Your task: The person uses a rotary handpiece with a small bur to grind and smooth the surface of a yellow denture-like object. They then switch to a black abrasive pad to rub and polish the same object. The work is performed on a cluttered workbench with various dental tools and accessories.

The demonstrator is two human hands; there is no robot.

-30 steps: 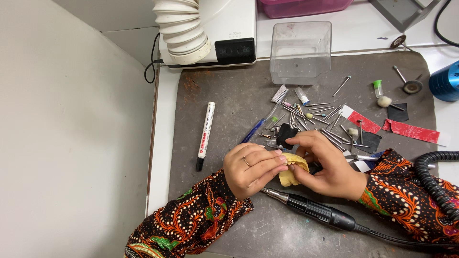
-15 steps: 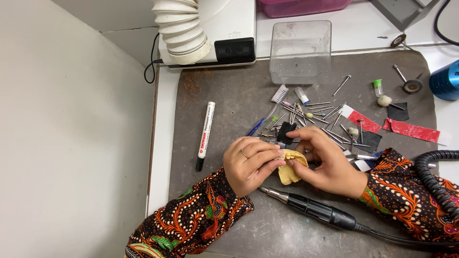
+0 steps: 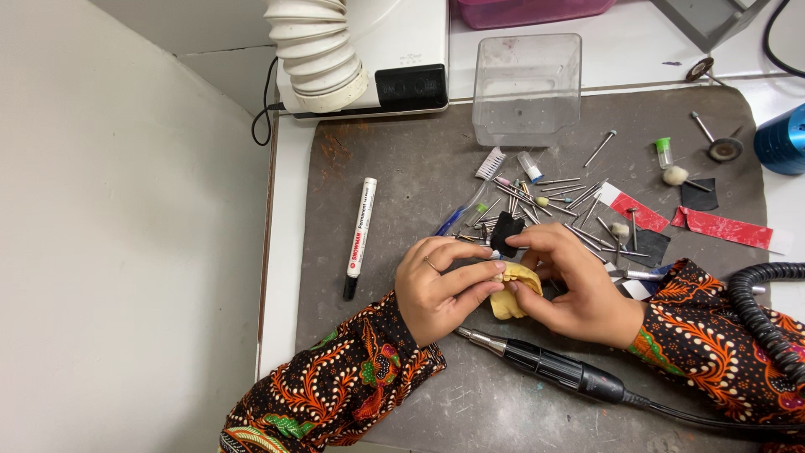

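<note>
Yellow dental cast (image 3: pixel 510 292) is sitting between both hands, just above the grey table mat (image 3: pixel 394 176). Left hand (image 3: pixel 436 289) is clamping it, fingers (image 3: pixel 470 277) curled together over its near side; right hand (image 3: pixel 570 281) is cupping the far side while its fingertips pinch a small black piece (image 3: pixel 506 232) just above. Looks like an inspect/fit step, no grinding going on. Rotary handpiece (image 3: pixel 545 369) is lying idle just below the fingers; burs (image 3: pixel 553 205) scattered beyond them, marker pen (image 3: pixel 360 239) well left. Next move likely calls for freeing one hand.
</note>
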